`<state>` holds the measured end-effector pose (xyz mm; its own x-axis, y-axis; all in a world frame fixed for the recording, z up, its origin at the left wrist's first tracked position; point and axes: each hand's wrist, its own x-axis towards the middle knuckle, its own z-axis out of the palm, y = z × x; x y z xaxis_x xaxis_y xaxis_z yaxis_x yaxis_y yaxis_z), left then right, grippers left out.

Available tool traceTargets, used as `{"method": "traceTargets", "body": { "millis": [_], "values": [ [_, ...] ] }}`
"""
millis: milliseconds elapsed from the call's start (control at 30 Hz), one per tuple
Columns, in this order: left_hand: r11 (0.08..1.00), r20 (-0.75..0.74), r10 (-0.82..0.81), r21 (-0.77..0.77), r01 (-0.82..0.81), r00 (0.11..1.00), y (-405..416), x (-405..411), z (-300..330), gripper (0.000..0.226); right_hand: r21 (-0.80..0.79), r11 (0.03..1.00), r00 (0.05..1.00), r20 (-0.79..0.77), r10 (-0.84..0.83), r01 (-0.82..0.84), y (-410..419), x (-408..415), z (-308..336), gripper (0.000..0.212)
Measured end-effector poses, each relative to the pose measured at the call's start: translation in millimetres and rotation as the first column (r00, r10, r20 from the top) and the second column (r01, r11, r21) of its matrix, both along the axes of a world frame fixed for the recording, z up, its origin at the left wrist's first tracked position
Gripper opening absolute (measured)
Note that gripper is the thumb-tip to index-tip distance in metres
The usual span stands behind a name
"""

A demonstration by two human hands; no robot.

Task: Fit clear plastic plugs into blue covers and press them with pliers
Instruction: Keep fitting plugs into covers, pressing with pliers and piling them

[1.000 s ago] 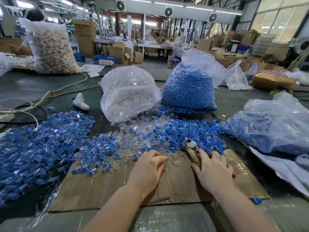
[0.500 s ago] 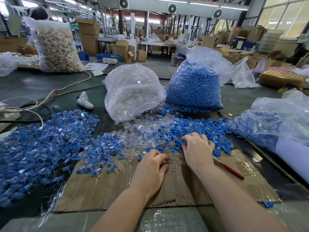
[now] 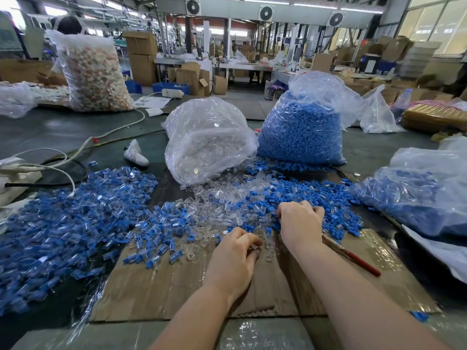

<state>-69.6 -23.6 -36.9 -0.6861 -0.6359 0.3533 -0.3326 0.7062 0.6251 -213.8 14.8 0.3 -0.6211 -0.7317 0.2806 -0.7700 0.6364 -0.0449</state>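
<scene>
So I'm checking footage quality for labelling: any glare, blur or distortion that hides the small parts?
Head view: wide-angle bending curves the ceiling and edges; glare patches sit on the taped cardboard and the clear-plug bag; the left-edge assembled pile smears into blur; the parts around the left hand and right hand stay sharp.

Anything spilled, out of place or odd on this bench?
The clear bag lies tipped, clear plugs spilling into the loose blue covers. The red-handled pliers lie half under the right forearm. One blue piece sits off the cardboard.
</scene>
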Motion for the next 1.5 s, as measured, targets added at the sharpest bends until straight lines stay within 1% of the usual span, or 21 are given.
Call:
{"method": "traceTargets", "body": {
  "millis": [267,333,400,467,533,600,700,767,800,900,967,1033,1100,1133,1200,1267,1333,1500],
  "values": [
    [0.999,0.016,0.032,0.022,-0.032,0.999,4,2,5,0.004,0.035,0.999,1.000,0.018,0.021,-0.021,0,4,2,0.024],
    [0.999,0.004,0.039,0.030,-0.039,0.999,4,3,5,0.011,0.028,0.999,0.999,0.028,0.036,-0.037,0,4,2,0.024],
    [0.999,-0.005,0.041,0.025,-0.041,0.999,3,3,5,0.011,0.010,0.999,0.999,0.021,0.048,-0.049,2,5,2,0.025],
    [1.000,0.007,0.025,0.006,-0.025,1.000,3,1,4,0.030,-0.012,0.998,0.998,-0.005,0.064,-0.064,6,8,0,0.030],
    [1.000,0.018,0.013,0.001,-0.013,1.000,3,1,5,0.039,-0.052,0.995,0.996,0.003,0.085,-0.085,11,12,-2,0.036],
    [1.000,0.007,0.020,0.012,-0.020,1.000,3,1,6,0.034,-0.103,0.991,0.995,0.028,0.092,-0.089,18,19,-5,0.034],
    [0.998,-0.021,0.046,0.043,-0.045,0.999,2,4,6,0.024,-0.211,0.973,0.994,0.048,0.100,-0.088,28,29,-12,0.024],
    [0.996,-0.050,0.064,0.062,-0.061,0.997,2,6,7,0.021,-0.276,0.957,0.993,0.051,0.109,-0.091,35,37,-16,0.018],
    [0.995,-0.059,0.074,0.069,-0.069,0.996,3,6,8,0.021,-0.290,0.953,0.993,0.050,0.110,-0.091,38,40,-18,0.018],
    [0.994,-0.064,0.092,0.067,-0.088,0.994,3,7,9,0.020,-0.289,0.952,0.990,0.069,0.124,-0.099,45,44,-26,0.029],
    [0.994,-0.069,0.096,0.056,-0.093,0.993,4,7,9,0.020,-0.269,0.957,0.987,0.088,0.135,-0.107,49,44,-30,0.031],
    [0.995,-0.070,0.092,0.047,-0.088,0.993,4,8,8,0.025,-0.266,0.957,0.983,0.111,0.147,-0.114,52,45,-31,0.031],
    [0.995,-0.064,0.086,0.052,-0.083,0.994,4,8,8,0.029,-0.345,0.932,0.976,0.142,0.166,-0.109,53,47,-29,0.038],
    [0.995,-0.063,0.084,0.061,-0.081,0.994,4,9,8,0.029,-0.396,0.912,0.974,0.142,0.177,-0.108,53,48,-29,0.034],
    [0.993,-0.071,0.094,0.073,-0.089,0.993,5,9,8,0.022,-0.443,0.890,0.970,0.150,0.191,-0.107,54,48,-29,0.014],
    [0.989,-0.100,0.114,0.105,-0.103,0.988,4,10,8,0.015,-0.467,0.877,0.959,0.180,0.220,-0.114,55,46,-31,0.006],
    [0.981,-0.115,0.120,0.166,-0.100,0.986,4,11,8,0.015,-0.511,0.851,0.939,0.217,0.265,-0.122,58,45,-31,0.006],
    [0.957,-0.154,0.112,0.283,-0.065,0.982,4,11,9,0.018,-0.652,0.745,0.861,0.290,0.418,-0.142,60,48,-28,0.013]
  ]
}}
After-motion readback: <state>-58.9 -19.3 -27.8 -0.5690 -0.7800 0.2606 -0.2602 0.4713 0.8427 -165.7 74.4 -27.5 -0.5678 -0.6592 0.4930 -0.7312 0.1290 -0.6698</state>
